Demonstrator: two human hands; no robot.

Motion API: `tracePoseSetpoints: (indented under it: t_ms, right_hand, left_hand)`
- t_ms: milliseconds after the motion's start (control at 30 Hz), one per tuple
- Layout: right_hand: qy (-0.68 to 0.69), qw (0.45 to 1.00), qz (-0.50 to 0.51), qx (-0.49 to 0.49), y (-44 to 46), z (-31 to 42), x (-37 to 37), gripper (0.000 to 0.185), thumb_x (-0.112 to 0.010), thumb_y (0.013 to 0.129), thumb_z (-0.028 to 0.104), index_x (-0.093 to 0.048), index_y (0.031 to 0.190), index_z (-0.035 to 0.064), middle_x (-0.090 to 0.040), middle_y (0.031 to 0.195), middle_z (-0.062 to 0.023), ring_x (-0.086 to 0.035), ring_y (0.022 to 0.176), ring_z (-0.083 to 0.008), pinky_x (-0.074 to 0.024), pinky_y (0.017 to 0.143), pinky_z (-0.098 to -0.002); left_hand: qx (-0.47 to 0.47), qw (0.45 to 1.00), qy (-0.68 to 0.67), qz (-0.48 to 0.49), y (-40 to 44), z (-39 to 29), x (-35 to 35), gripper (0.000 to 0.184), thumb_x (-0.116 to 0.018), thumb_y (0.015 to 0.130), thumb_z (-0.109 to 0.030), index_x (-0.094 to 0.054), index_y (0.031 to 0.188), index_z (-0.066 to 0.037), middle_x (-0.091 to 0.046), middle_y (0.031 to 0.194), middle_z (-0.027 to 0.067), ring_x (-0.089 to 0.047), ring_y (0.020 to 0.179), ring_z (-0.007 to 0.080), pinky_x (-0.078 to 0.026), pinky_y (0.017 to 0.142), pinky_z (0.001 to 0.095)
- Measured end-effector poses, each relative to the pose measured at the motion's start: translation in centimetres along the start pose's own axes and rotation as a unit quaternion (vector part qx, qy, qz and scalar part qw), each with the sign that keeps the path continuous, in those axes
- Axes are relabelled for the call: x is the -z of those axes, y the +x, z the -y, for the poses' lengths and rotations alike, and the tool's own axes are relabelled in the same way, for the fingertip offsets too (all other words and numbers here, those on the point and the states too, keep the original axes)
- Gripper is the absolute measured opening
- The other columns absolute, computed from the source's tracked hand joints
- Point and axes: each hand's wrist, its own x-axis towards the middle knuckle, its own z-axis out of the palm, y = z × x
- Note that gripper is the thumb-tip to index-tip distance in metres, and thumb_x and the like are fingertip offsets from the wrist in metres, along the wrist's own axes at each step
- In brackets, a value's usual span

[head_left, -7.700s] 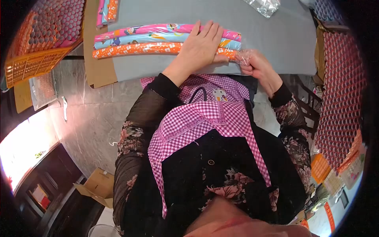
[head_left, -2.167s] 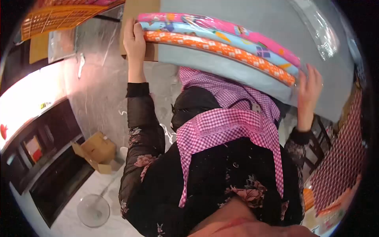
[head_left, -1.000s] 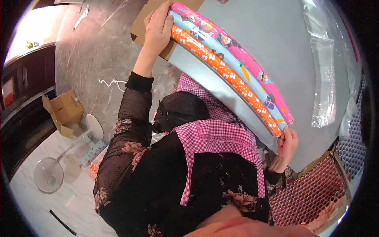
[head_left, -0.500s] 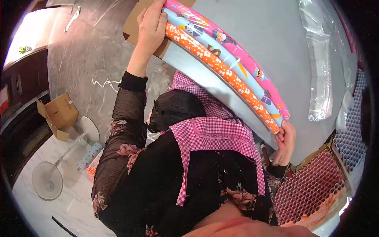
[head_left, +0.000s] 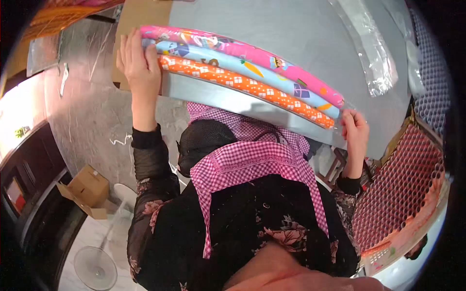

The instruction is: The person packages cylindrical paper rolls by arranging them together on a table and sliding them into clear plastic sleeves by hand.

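Observation:
Three long rolls of wrapping paper lie side by side over the grey table: a pink one (head_left: 233, 47), a light blue one (head_left: 272, 76) and an orange one with white marks (head_left: 242, 84). Clear shiny plastic shows around them, most plainly at the right end. My left hand (head_left: 139, 60) is closed around the rolls' left end, its thumb on the near side. At the right end my right hand (head_left: 355, 127) pinches the plastic sleeve (head_left: 345, 107) just past the tips of the rolls.
Flat clear plastic sleeves (head_left: 374, 58) lie at the table's (head_left: 301, 29) right. Brown cardboard (head_left: 138, 17) sits under my left hand. Beside me at right stands a container packed with many roll ends (head_left: 398, 189). An open carton (head_left: 90, 186) and a white stand (head_left: 97, 266) are on the floor at left.
The rolls and both hands sit further left in view, and the rolls lie flatter across it. My right hand has shifted from the rolls' tips to the plastic just beyond them.

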Motion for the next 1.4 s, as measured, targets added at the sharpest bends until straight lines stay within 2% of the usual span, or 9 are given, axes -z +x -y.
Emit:
tracePoseSetpoints:
  t_ms: [100,167,333,400,567,1200,1267,1367,1400]
  right_hand:
    - [0.030,0.999,-0.009,0.002,0.0,0.6,-0.6,0.022,-0.060,0.094,0.022,-0.067,0.099,0.0025,-0.058,0.069,0.0019,-0.045,0.051,-0.0032,-0.0341,0.045,-0.0192]
    - [0.035,0.999,0.001,0.005,0.5,0.3,-0.9,0.021,-0.059,0.094,0.022,-0.066,0.098,0.0023,-0.057,0.068,0.0022,-0.045,0.051,-0.0033,-0.0339,0.045,-0.0193]
    - [0.029,0.998,0.055,0.028,1.8,-1.0,-0.9,0.021,-0.059,0.094,0.021,-0.065,0.099,0.0015,-0.054,0.063,0.0024,-0.045,0.051,-0.0037,-0.0325,0.045,-0.0196]
    - [0.042,0.998,0.037,0.001,1.8,-0.8,-1.0,0.021,-0.059,0.095,0.022,-0.065,0.096,0.0015,-0.051,0.060,0.0026,-0.044,0.050,-0.0039,-0.0310,0.044,-0.0200]
    - [0.052,0.997,0.054,0.035,2.4,-1.7,-1.0,0.021,-0.057,0.096,0.020,-0.058,0.080,0.0074,-0.047,0.059,0.0047,-0.040,0.048,-0.0023,-0.0291,0.043,-0.0193]
    - [0.067,0.995,0.057,0.035,2.4,-0.8,-1.3,0.023,-0.059,0.095,0.021,-0.057,0.077,0.0063,-0.046,0.060,0.0058,-0.038,0.048,-0.0015,-0.0278,0.042,-0.0190]
    - [0.013,0.996,0.050,0.074,2.4,-0.6,-1.2,0.024,-0.059,0.094,0.021,-0.058,0.076,0.0052,-0.048,0.060,0.0049,-0.040,0.048,-0.0026,-0.0293,0.043,-0.0203]
    - [-0.055,0.989,-0.021,0.138,3.1,-2.4,-2.0,0.027,-0.059,0.094,0.021,-0.060,0.075,0.0022,-0.050,0.060,0.0029,-0.044,0.051,-0.0044,-0.0330,0.044,-0.0231]
    - [-0.064,0.981,-0.048,0.179,2.6,-2.0,-2.2,0.025,-0.060,0.093,0.021,-0.061,0.078,0.0005,-0.054,0.061,-0.0009,-0.048,0.052,-0.0087,-0.0366,0.047,-0.0258]
  left_hand:
    - [-0.034,0.995,-0.060,0.075,-0.2,-4.5,-0.5,0.047,-0.057,0.091,-0.023,-0.051,0.133,-0.004,-0.053,0.137,0.0128,-0.040,0.134,0.0359,-0.022,0.112,0.0515]
    - [-0.058,0.984,-0.038,0.164,0.3,-8.2,-0.4,0.050,-0.060,0.089,-0.028,-0.052,0.132,-0.004,-0.052,0.138,0.0125,-0.041,0.133,0.0354,-0.022,0.111,0.0537]
    - [-0.137,0.962,-0.033,0.232,0.2,-12.2,-1.0,0.060,-0.064,0.083,-0.041,-0.055,0.127,-0.002,-0.050,0.139,0.0133,-0.042,0.132,0.0322,-0.023,0.110,0.0565]
    - [-0.142,0.961,-0.021,0.235,0.3,-12.3,-1.0,0.060,-0.064,0.083,-0.042,-0.055,0.126,-0.002,-0.050,0.138,0.0129,-0.043,0.132,0.0316,-0.023,0.110,0.0563]
    - [-0.155,0.960,-0.031,0.230,0.0,-12.9,-1.2,0.061,-0.064,0.082,-0.044,-0.056,0.126,-0.003,-0.051,0.137,0.0114,-0.044,0.130,0.0293,-0.021,0.112,0.0552]
    - [-0.167,0.959,-0.025,0.229,0.2,-13.1,-1.2,0.060,-0.063,0.082,-0.043,-0.055,0.126,-0.003,-0.052,0.136,0.0119,-0.045,0.130,0.0268,-0.022,0.112,0.0530]
    - [-0.158,0.959,-0.026,0.233,0.2,-13.2,-1.2,0.058,-0.063,0.084,-0.040,-0.054,0.127,-0.002,-0.051,0.137,0.0125,-0.044,0.131,0.0278,-0.023,0.111,0.0531]
    - [-0.160,0.956,-0.028,0.245,0.1,-13.4,-1.1,0.057,-0.059,0.087,-0.038,-0.052,0.128,0.000,-0.050,0.139,0.0142,-0.042,0.133,0.0301,-0.023,0.111,0.0527]
    - [-0.149,0.956,-0.016,0.254,-0.1,-13.5,-1.2,0.057,-0.058,0.088,-0.038,-0.052,0.128,0.001,-0.049,0.140,0.0147,-0.042,0.133,0.0309,-0.023,0.111,0.0525]
